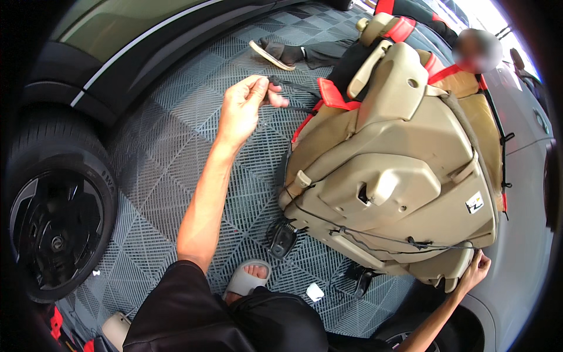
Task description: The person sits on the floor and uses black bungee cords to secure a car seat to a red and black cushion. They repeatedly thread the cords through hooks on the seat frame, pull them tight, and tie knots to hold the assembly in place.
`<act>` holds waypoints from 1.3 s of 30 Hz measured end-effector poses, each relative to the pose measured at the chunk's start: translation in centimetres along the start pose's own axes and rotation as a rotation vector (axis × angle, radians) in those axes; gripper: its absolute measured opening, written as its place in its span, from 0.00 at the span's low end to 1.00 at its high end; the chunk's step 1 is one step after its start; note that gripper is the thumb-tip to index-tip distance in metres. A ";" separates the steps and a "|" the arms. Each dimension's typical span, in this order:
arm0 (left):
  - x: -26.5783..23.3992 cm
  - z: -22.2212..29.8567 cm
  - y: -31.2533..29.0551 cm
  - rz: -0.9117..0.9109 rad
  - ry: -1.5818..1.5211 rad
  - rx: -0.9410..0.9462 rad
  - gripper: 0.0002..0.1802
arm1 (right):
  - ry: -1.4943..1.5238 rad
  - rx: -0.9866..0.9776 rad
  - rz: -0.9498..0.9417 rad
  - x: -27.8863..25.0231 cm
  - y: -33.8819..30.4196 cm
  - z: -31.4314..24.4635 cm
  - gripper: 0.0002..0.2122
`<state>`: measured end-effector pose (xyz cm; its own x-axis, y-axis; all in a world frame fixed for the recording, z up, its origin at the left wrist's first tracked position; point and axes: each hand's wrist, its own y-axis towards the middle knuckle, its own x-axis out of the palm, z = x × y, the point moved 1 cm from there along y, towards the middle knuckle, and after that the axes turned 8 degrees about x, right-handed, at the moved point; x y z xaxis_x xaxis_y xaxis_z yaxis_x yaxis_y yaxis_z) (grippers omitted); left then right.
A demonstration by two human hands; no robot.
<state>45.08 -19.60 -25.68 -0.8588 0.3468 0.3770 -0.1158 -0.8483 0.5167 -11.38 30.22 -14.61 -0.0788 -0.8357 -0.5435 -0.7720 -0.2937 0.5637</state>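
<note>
A thin black strap (293,87) is pinched between thumb and fingers of the left hand (246,105), which is raised above the grey grid floor (170,158). The strap is drawn taut toward the red trim (331,97) at the upper left corner of the beige car seat (399,170). The seat is tipped so that its hard plastic underside is shown, with black cords (381,237) run across it. The lower right edge of the seat is steadied by the right hand (476,270); the fingers are curled against the shell, but whether it is actually gripped cannot be told.

Risk, as judged: if the strap is pulled harder while the seat is propped only lightly, the seat could be tipped or slid on the floor, toward the sandalled foot (249,277) below it. The strap could also slip from the pinch.

No container with contents is seen
</note>
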 end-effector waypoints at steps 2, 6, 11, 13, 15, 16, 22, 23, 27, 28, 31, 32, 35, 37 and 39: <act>0.3 1.0 -0.2 -0.019 -0.156 -0.145 0.17 | 0.013 -0.020 0.016 -0.5 0.1 0.6 0.13; 3.7 8.8 -3.9 0.206 -0.256 -0.111 0.18 | -0.079 -0.090 0.091 0.9 -2.0 -3.5 0.10; 9.6 14.3 -8.0 -0.203 -0.505 0.071 0.18 | 0.043 0.019 0.109 3.3 -1.7 -5.9 0.10; 14.5 14.1 -9.5 -0.321 -0.392 -0.046 0.18 | 0.075 0.049 0.111 2.6 -2.2 -6.0 0.08; 17.8 13.4 -9.9 -0.425 -0.323 -0.109 0.20 | 0.105 0.076 0.125 2.0 -2.7 -5.5 0.08; 18.8 12.7 -9.8 -0.464 -0.306 -0.073 0.21 | 0.133 0.094 0.114 2.1 -2.5 -5.2 0.08; 21.6 9.6 -9.5 -0.825 0.041 0.081 0.24 | 0.045 0.018 0.127 2.8 -2.8 -5.9 0.10; 22.0 9.5 -9.5 -0.844 0.096 0.089 0.25 | 0.047 0.004 0.133 2.7 -2.7 -5.3 0.10; 22.6 7.0 -10.1 -0.821 0.235 0.240 0.26 | 0.122 0.064 0.141 2.2 -2.6 -4.8 0.09; 22.3 6.7 -9.9 -0.806 0.247 0.232 0.25 | 0.214 0.067 0.124 3.0 -2.4 -4.9 0.08; 22.7 9.5 -9.3 -0.749 0.084 -0.033 0.22 | 0.323 0.083 0.147 3.0 -2.1 -4.6 0.08; 22.2 9.2 -8.2 -0.752 0.097 0.075 0.22 | 0.338 0.089 0.142 3.1 -2.0 -4.7 0.08; 21.4 10.5 -4.8 -0.768 0.024 0.200 0.23 | 0.318 0.110 0.126 3.0 -2.3 -5.0 0.08; 21.4 11.4 -3.7 -0.799 -0.044 0.112 0.24 | 0.268 0.106 0.119 2.5 -2.2 -4.3 0.08; 20.5 13.3 -3.5 -0.839 -0.043 0.083 0.24 | 0.202 0.075 0.135 2.8 -2.2 -4.6 0.08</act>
<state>34.49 -4.18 -9.57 -0.4842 0.8654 -0.1287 -0.6684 -0.2709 0.6927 -7.00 26.38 -14.51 -0.0627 -0.9428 -0.3273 -0.8083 -0.1444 0.5708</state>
